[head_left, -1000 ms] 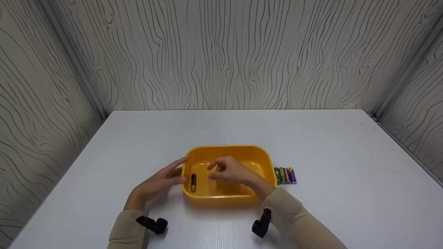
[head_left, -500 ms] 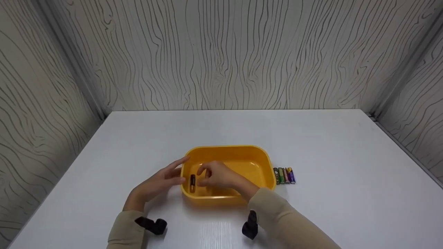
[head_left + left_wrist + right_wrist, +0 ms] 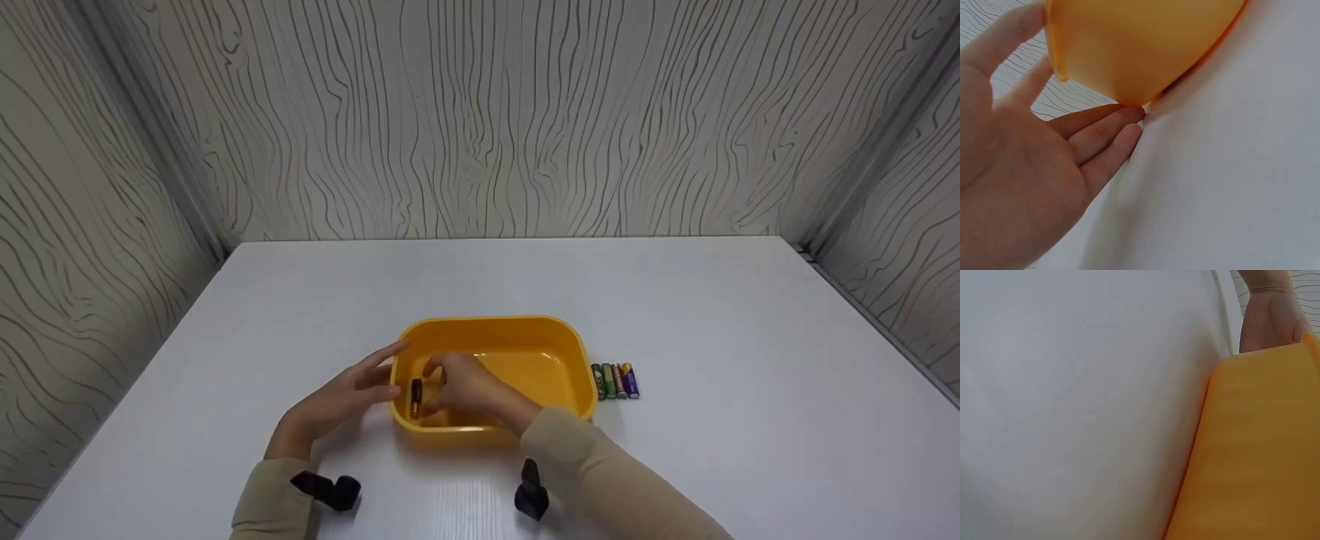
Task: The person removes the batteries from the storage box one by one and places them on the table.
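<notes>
A black and copper battery (image 3: 415, 397) lies lengthwise at the left end of an orange plastic bin (image 3: 492, 429). Reaching in over the bin's front rim, my right hand (image 3: 466, 386) has thumb and index finger parted, their tips close to the battery's right side. My left hand (image 3: 341, 397) is at the bin's outer left side, thumb and index fingertips at the rim. In the left wrist view, the lower fingers of that left hand (image 3: 1022, 163) extend fairly straight to the bin's base (image 3: 1129, 73). The right wrist view shows mainly the bin's outer wall (image 3: 1258, 439), with the right fingers out of sight.
Several batteries (image 3: 615, 381) in green, pink and purple lie side by side just right of the bin. They rest on a white table (image 3: 712, 450). Wood-patterned panels (image 3: 480, 120) close off the back and both sides.
My right hand has moved left inside the bin, from its middle to beside the battery. The left hand stays at the bin's left end, and the batteries lie as before.
</notes>
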`<state>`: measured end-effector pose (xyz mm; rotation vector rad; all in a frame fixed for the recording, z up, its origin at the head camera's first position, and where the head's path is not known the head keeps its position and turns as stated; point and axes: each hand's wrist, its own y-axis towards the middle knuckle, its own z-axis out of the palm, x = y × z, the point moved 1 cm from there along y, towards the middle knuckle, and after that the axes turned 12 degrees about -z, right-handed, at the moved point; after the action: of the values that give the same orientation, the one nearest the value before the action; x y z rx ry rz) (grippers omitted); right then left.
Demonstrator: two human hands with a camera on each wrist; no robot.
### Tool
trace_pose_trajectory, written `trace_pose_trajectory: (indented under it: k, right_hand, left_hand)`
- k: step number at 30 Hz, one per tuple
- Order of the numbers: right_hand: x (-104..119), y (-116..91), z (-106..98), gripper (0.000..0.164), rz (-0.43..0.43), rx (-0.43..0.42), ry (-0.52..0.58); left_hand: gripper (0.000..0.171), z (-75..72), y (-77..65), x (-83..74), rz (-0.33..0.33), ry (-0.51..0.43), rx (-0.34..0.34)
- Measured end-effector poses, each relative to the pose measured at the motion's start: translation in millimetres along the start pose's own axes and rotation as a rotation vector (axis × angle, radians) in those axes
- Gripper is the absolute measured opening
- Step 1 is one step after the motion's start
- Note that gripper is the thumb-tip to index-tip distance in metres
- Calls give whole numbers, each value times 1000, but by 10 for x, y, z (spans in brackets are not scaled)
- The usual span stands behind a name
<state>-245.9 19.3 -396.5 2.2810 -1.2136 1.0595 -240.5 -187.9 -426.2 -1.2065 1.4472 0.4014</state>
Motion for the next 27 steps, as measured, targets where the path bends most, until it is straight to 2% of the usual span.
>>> trace_pose_trajectory:
  k: [4,11,17,24,27]
  right_hand:
    - [10,5,39,51,7,-6,2]
    - [41,-38,110,37,25,33,29]
    - [60,-32,125,35,18,33,21]
    - [46,-2,133,30,-37,42,-102]
    - [37,-6,132,31,-40,42,-95]
  left_hand:
    - [64,8,-3,1,-1,4,0]
    - [64,29,-16,-8,-13,5,-13]
    - [64,11,-28,-21,-28,17,-29]
    - [67,1,-10,-21,-6,-21,5]
    - [67,3,-6,-17,-11,-22,1]
